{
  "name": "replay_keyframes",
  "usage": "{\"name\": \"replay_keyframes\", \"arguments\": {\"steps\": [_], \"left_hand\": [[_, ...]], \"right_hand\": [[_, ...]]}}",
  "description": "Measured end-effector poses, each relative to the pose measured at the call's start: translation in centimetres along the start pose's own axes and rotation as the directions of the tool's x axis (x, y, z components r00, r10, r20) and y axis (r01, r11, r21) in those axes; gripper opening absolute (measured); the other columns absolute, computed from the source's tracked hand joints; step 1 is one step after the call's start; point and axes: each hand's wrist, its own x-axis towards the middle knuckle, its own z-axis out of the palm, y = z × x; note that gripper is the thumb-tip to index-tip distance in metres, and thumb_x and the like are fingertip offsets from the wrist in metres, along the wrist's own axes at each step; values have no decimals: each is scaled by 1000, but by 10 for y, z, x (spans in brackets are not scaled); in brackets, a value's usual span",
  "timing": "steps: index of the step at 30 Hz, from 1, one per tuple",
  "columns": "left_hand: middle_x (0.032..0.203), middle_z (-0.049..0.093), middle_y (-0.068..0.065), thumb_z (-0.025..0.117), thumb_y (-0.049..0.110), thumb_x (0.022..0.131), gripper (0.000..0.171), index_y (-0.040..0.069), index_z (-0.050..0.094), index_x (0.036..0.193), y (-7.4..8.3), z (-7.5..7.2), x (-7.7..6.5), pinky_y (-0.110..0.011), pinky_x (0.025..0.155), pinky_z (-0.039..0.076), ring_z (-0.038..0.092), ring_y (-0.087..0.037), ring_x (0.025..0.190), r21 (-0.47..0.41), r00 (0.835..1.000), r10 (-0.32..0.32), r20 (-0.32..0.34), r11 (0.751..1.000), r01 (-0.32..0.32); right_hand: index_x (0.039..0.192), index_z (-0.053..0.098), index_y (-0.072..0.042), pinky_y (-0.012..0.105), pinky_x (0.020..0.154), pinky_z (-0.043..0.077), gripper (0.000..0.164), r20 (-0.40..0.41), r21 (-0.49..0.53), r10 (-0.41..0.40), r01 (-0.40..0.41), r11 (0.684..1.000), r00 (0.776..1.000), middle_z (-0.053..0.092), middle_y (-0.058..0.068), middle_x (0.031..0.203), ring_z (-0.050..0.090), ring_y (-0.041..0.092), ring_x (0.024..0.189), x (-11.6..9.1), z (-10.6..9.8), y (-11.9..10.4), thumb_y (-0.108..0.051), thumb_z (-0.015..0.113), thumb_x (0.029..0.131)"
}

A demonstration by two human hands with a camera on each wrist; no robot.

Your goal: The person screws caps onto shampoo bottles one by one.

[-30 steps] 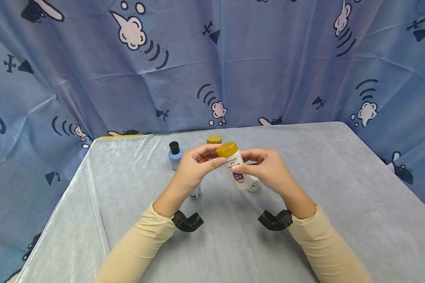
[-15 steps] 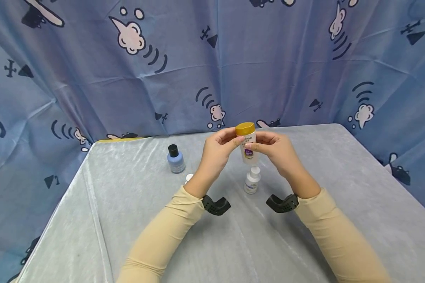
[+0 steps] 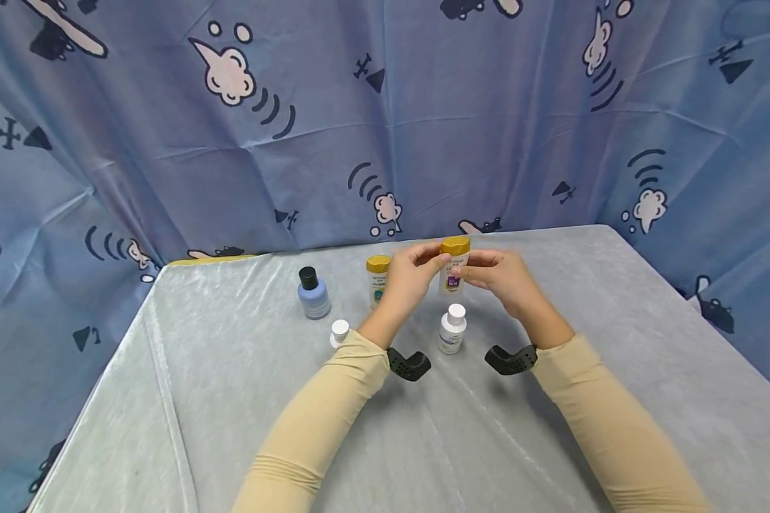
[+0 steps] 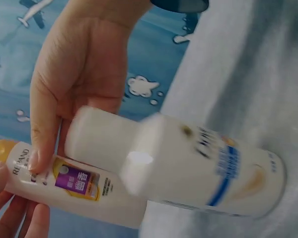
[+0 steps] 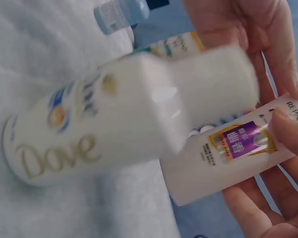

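Note:
A small white shampoo bottle [image 3: 451, 286] with a yellow cap stands upright between both hands, low at the far part of the table [image 3: 385, 442]. My left hand [image 3: 409, 279] pinches it just below the cap from the left. From the other side my right hand [image 3: 502, 278] grips its body, thumb across the front label. The purple label patch [image 4: 76, 181] faces the wrist cameras. Nearer to me is a white Dove bottle [image 3: 451, 335], which overlaps the shampoo bottle in both wrist views.
Left of the hands stand a second yellow-capped bottle [image 3: 376, 281], partly hidden by my left hand, and a blue bottle [image 3: 314, 299] with a black cap. A white-capped bottle [image 3: 339, 330] peeks out behind my left sleeve. A patterned blue curtain [image 3: 334, 114] hangs behind the table.
Both hands have carried the shampoo bottle away from me and slightly right, then lowered it. Its earlier tilt has become upright. The Dove bottle and second yellow-capped bottle show more fully.

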Motion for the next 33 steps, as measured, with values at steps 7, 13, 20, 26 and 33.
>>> {"name": "replay_keyframes", "arguments": {"steps": [7,13,20,26,33], "left_hand": [[124,71,-7,69,24,95,34,8,69,125,-23,7,7,-30,98,54,65,-18,114,47,1000,-10,5,999,10],[121,71,-9,68,20,95,31,6,69,123,-32,10,8,-28,95,55,66,-19,113,38,1000,-4,-8,999,4],[121,72,-10,68,18,95,31,5,69,123,-35,13,7,-28,95,55,66,-21,112,67,1000,-7,-3,998,8],[123,71,-10,68,20,95,33,5,68,124,-35,14,6,-28,96,55,65,-22,114,67,999,-23,24,998,21],[127,68,-8,65,26,97,37,7,65,128,-27,12,0,-31,99,53,64,-21,119,26,1000,-29,1,999,29]], "right_hand": [[136,54,8,18,90,55,52,14,24,41,-41,999,999,69,-8,106,65,-5,93,10,0,22,-13,71,92],[137,50,13,17,89,55,52,28,99,40,-43,994,999,67,-16,94,66,-5,89,14,2,33,-6,69,92],[138,51,11,15,88,55,53,24,86,68,-70,994,997,68,-9,103,65,-5,91,15,2,38,-7,70,92],[140,50,8,18,93,54,53,24,55,92,-93,994,995,64,7,123,64,-5,93,13,2,39,-9,69,93],[139,51,8,19,92,55,54,29,14,76,-76,997,997,66,12,125,63,-5,93,14,1,41,-7,70,92]]}}
